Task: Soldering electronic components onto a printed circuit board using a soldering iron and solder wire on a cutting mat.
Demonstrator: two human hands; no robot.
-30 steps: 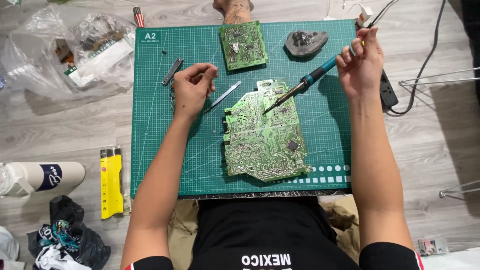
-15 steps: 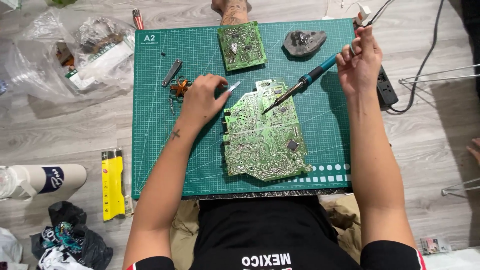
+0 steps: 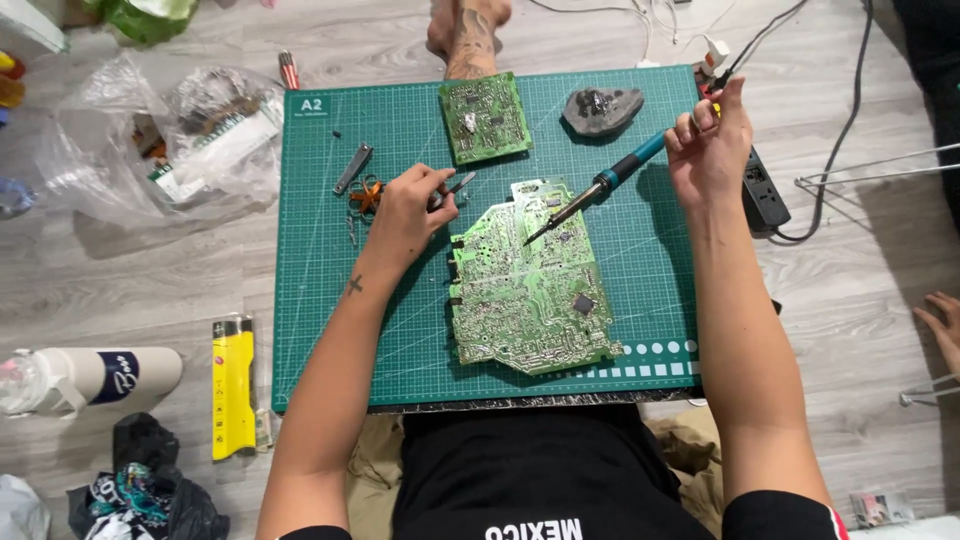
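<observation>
Right hand (image 3: 708, 150) pinched around soldering iron (image 3: 592, 190), tip angled onto large green circuit board (image 3: 527, 285); left hand (image 3: 405, 212) gripping tweezers (image 3: 453, 188) ready at left edge.

Camera: one, worn on my head; no second view to share the scene with.
Direction: it looks almost straight down over my chest and lap at the floor in front of me.
Centre: the green cutting mat (image 3: 330, 330) fills the middle, its edges nearly square to the picture.
Nearness: close enough to take in both my forearms, my left hand (image 3: 405, 205) and right hand (image 3: 712, 150).
Top edge: my foot (image 3: 468, 30) beyond the mat.
Margins: wooden floor (image 3: 140, 280) on both sides.
</observation>
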